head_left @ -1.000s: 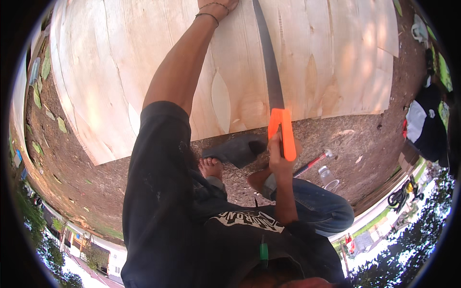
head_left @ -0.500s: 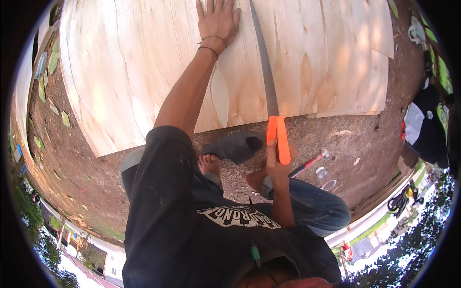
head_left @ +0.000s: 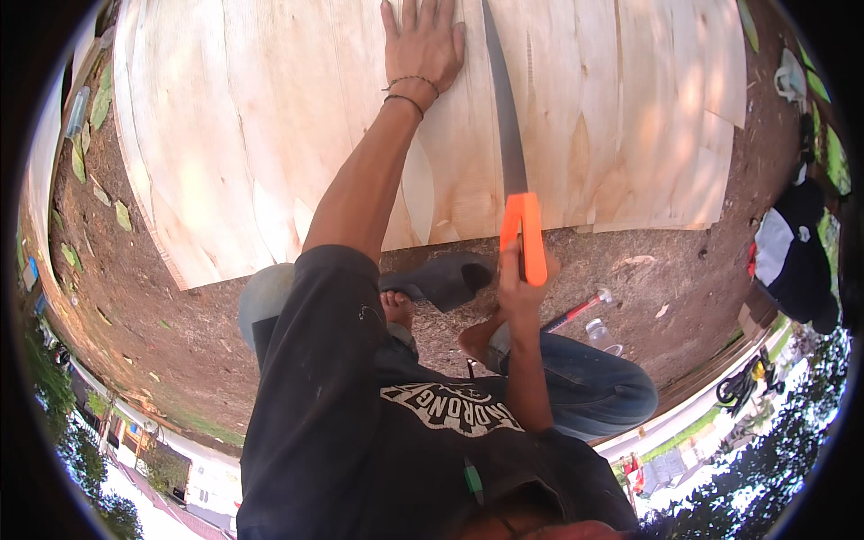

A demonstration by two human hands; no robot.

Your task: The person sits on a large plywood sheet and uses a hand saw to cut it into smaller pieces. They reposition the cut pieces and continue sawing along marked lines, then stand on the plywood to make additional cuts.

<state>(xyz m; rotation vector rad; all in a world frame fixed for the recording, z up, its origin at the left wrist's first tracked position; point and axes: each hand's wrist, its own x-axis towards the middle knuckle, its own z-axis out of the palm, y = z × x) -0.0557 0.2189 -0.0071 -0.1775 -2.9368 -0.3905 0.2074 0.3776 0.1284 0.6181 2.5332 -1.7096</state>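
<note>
A large pale plywood sheet lies low over the ground in front of me, its near edge just past my feet. My left hand presses flat on it, fingers spread, with thin cords round the wrist. In my right hand is the orange handle of a handsaw, my fingers wrapped round the grip. The long grey blade points away from me over the sheet, just right of my left hand. Its tip runs out at the top of the view.
A dark slip-on shoe sits between my bare feet and the sheet. Right of my foot lie a red-handled hammer and a clear plastic cup. A black and white bundle rests at far right; leaves litter the left ground.
The saw and my right hand have moved a little away from me, the handle now reaching over the sheet's near edge. My left hand stays flat on the plywood.
</note>
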